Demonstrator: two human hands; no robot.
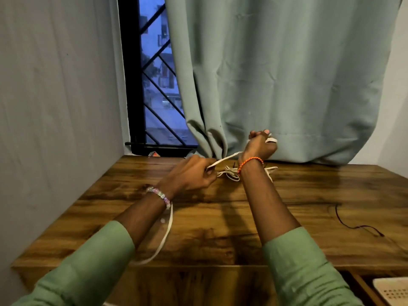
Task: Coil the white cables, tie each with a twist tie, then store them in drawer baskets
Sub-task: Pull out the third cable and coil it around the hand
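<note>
1. Over the desk (309, 195), a white cable (225, 159) ran taut between both hands, its tail hanging off the front edge.
2. Risk, as I judged it: that dangling tail could snag the edge, or slack loops could spring off the right hand.
3. Left hand (194, 173) pinched the cable, fingers curled.
4. Right hand (260, 146) was fisted round cable turns.
5. More cables (231, 174) lay behind; a basket (390, 290) waited lower right.

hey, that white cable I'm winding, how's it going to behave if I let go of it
Probably floppy: the white cable sags between the left hand and right hand, and its tail droops over the table edge. It looks flat and light, so the coil would likely spring loose.
</note>
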